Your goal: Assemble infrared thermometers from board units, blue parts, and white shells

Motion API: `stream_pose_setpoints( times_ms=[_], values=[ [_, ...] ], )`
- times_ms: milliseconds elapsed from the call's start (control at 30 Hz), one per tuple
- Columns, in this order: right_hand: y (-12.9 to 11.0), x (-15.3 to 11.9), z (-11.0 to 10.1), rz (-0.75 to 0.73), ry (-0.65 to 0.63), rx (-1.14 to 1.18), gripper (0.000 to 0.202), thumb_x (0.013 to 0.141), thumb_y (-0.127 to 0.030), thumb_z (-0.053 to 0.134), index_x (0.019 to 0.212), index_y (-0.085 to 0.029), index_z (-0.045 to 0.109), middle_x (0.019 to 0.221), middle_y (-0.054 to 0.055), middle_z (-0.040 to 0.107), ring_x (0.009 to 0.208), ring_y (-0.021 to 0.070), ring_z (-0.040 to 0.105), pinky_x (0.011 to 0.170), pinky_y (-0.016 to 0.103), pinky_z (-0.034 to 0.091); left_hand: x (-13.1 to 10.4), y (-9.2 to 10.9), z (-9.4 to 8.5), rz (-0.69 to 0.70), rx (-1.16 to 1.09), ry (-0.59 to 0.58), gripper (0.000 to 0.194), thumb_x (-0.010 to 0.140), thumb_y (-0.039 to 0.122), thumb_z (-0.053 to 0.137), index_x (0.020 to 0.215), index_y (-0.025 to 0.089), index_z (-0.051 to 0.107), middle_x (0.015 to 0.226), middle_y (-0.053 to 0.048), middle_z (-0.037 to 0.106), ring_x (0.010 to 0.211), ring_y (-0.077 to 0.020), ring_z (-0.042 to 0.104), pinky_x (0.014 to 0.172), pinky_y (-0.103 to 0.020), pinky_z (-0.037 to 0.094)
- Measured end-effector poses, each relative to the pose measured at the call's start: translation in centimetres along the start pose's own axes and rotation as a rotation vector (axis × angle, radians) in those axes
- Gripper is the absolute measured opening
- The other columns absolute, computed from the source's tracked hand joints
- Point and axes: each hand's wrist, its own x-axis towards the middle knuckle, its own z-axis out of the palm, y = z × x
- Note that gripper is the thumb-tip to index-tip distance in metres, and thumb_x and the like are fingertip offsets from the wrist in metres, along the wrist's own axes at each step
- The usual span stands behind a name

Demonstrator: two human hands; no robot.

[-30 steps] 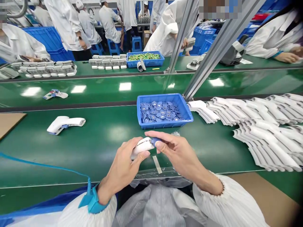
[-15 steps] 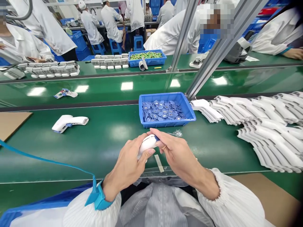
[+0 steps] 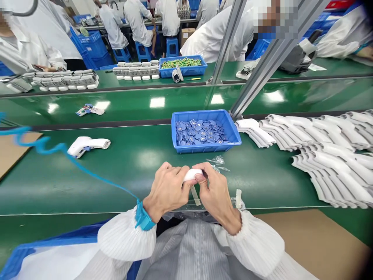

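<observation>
Both of my hands meet over the green bench, around a white plastic gun-shaped thermometer housing (image 3: 192, 175). Most of it is hidden by the fingers; only a smooth rounded white part shows. My left hand (image 3: 170, 190), with a blue wrist strap (image 3: 143, 217), is closed around its left side. The fingertips and thumb of my right hand (image 3: 214, 190) pinch its right end. Just beyond the hands stands a blue tray (image 3: 175, 146) of flat blue plastic pieces (image 3: 201, 132). A pale strip (image 3: 195, 195) lies beneath the hands.
One white thermometer gun (image 3: 89, 146) lies at left. White shell halves (image 3: 335, 171) are stacked in rows at right. Clear plastic scraps (image 3: 218, 161) lie past my right hand. A metal post (image 3: 262, 58) slants up from the bench. Co-workers in white coats sit across the line.
The housing has turned in my hands, and its blue part no longer shows. My right hand has curled in closer. The coiled blue cord has swung up; a part on the far belt shifted right.
</observation>
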Motion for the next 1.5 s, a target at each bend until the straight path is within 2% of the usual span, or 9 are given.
stream_pose_setpoints(
  times_ms=[167, 300, 500, 667, 767, 900, 1033, 1300, 1500],
  values=[
    [0.8, -0.6, -1.5, 0.019, -0.147, 0.014, 0.023, 0.103, -0.036, 0.043, 0.113, -0.023, 0.059, 0.097, 0.002, 0.07, 0.078, 0.015, 0.064, 0.069, 0.026, 0.05, -1.0, 0.1, 0.2, -0.213, -0.147, 0.191, 0.026, 0.099, 0.04, 0.049, 0.09, 0.02, 0.064, 0.09, -0.004, 0.071, 0.086, -0.0205, 0.06, 0.079, -0.035, 0.038],
    [0.7, -1.5, -0.7, -0.03, -0.28, -0.017, 0.026, 0.1, -0.041, 0.049, 0.117, -0.025, 0.059, 0.093, 0.001, 0.071, 0.065, 0.014, 0.061, 0.06, 0.025, 0.049, -0.8, -0.4, 2.5, -0.593, -0.146, 0.362, 0.052, 0.099, 0.044, 0.046, 0.054, 0.019, 0.043, 0.054, 0.0, 0.052, 0.053, -0.0134, 0.041, 0.056, -0.032, 0.025],
    [-0.3, -2.6, 1.5, -0.067, -0.121, 0.005, 0.028, 0.098, -0.043, 0.049, 0.105, -0.021, 0.065, 0.084, 0.004, 0.066, 0.057, 0.014, 0.055, 0.051, 0.026, 0.045, 0.1, -1.8, 2.3, -0.513, -0.178, 0.308, 0.056, 0.098, 0.041, 0.046, 0.046, 0.02, 0.044, 0.047, 0.0, 0.047, 0.046, -0.0124, 0.036, 0.053, -0.032, 0.023],
    [-0.1, -0.3, 1.1, 0.514, -0.289, 0.221, 0.045, 0.089, -0.062, 0.052, 0.083, -0.019, 0.066, 0.05, -0.003, 0.051, 0.042, 0.0124, 0.042, 0.043, 0.025, 0.034, -1.9, -1.4, 0.8, -0.392, -0.267, 0.424, 0.033, 0.092, 0.047, 0.055, 0.075, 0.021, 0.067, 0.083, -0.006, 0.07, 0.079, -0.0188, 0.061, 0.071, -0.031, 0.046],
    [-0.3, 0.9, 1.2, 0.816, -0.519, 0.429, 0.053, 0.091, -0.064, 0.045, 0.064, -0.02, 0.055, 0.041, -0.006, 0.039, 0.035, 0.009, 0.028, 0.038, 0.023, 0.021, -2.6, -1.8, 1.8, -0.474, -0.319, 0.656, 0.043, 0.097, 0.044, 0.047, 0.062, 0.021, 0.056, 0.067, -0.004, 0.063, 0.067, -0.0164, 0.057, 0.066, -0.031, 0.045],
    [-1.2, 0.8, 2.5, 0.369, -0.592, 0.173, 0.037, 0.093, -0.055, 0.05, 0.089, -0.02, 0.063, 0.074, 0.004, 0.07, 0.051, 0.0143, 0.057, 0.048, 0.025, 0.039, -1.0, -3.4, 3.2, -0.659, -0.327, 0.74, 0.052, 0.102, 0.043, 0.038, 0.055, 0.021, 0.039, 0.052, 0.001, 0.042, 0.052, -0.0123, 0.039, 0.055, -0.029, 0.033],
    [-2.0, 0.1, 4.3, -0.076, -0.567, -0.357, 0.029, 0.102, -0.035, 0.042, 0.103, -0.016, 0.064, 0.08, 0.009, 0.074, 0.064, 0.0214, 0.071, 0.052, 0.027, 0.037, 1.6, -4.5, 3.1, -0.659, -0.301, 0.657, 0.057, 0.096, 0.044, 0.047, 0.051, 0.021, 0.023, 0.05, 0.003, 0.026, 0.051, -0.0107, 0.025, 0.053, -0.03, 0.025],
    [-1.0, 0.4, 4.6, -0.146, -0.479, -0.394, 0.027, 0.103, -0.033, 0.042, 0.103, -0.018, 0.065, 0.074, 0.004, 0.074, 0.061, 0.0203, 0.071, 0.049, 0.026, 0.04, 1.8, -5.1, 1.7, -0.536, -0.227, 0.414, 0.052, 0.09, 0.044, 0.05, 0.049, 0.02, 0.032, 0.052, 0.001, 0.04, 0.054, -0.0118, 0.036, 0.059, -0.029, 0.031],
    [1.9, -0.3, -0.3, -0.11, -0.092, -0.219, 0.04, 0.098, -0.046, 0.051, 0.133, -0.027, 0.057, 0.101, 0.004, 0.076, 0.053, 0.0131, 0.064, 0.046, 0.023, 0.051, 1.4, -12.5, -4.0, -0.711, -0.045, 0.292, 0.05, 0.087, 0.047, 0.057, 0.046, 0.02, 0.048, 0.048, -0.001, 0.049, 0.053, -0.0151, 0.045, 0.058, -0.029, 0.032]
  ],
)
